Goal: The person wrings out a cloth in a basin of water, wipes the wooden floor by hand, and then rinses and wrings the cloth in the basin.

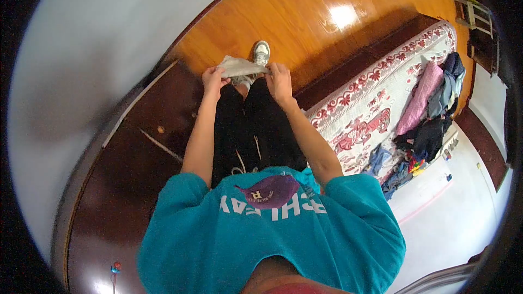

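A pale greyish cloth (238,67) is stretched between my two hands, above my knees and in front of my shoes. My left hand (213,81) pinches its left end, with the fingers closed. At the other end, my right hand (279,80) grips the cloth's right corner between thumb and fingers. The cloth hangs slightly folded and covers part of one shoe (261,51) behind it. What kind of cloth it is, I cannot make out.
To the right stands a bed or couch with a red-and-white patterned cover (348,120). A heap of clothes (430,103) lies on it, with a pink garment (420,98) among them. A dark wooden cabinet (120,185) is on my left. The wooden floor (283,5) stretches ahead.
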Tool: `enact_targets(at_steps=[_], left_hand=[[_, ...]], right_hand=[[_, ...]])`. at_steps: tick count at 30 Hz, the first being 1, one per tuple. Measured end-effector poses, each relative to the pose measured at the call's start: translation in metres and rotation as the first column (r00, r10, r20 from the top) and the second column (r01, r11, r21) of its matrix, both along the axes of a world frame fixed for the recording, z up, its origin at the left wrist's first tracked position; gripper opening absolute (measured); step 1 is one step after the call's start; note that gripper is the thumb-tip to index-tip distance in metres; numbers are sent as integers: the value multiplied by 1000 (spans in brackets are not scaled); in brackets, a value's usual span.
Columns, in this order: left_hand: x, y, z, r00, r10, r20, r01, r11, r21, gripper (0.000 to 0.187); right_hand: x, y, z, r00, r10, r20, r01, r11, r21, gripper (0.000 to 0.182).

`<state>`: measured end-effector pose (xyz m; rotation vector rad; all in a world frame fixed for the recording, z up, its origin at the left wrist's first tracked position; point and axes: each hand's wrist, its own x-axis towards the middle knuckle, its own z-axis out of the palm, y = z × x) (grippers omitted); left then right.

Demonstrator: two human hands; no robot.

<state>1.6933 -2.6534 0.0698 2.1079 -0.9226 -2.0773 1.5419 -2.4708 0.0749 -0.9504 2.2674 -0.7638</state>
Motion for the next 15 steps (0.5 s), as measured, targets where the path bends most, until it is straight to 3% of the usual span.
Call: enact_targets(at_steps=[2, 7, 11, 13, 15], left_hand=[[-9, -3, -20, 997, 27, 67, -29, 999, 21, 18], [-18, -8, -81, 997, 74, 27, -73, 997, -10, 19], [-29, -9, -130, 979, 201, 19, -201, 979, -29, 16], [-28, -10, -165, 968, 249, 29, -248, 969, -19, 15], [-28, -12, -198, 950, 308, -44, -308, 951, 12, 12]], right_hand=[[-11, -6, -27, 1000, 3, 11, -3, 1000, -17, 34], [-38, -24, -89, 999, -13, 50, 17, 996, -90, 31], [-62, -41, -142, 996, 44, 80, -37, 996, -82, 30], [-68, -47, -178, 994, 59, 90, -38, 975, -218, 27], [-76, -47, -205, 989, 76, 129, -48, 977, -207, 25]])
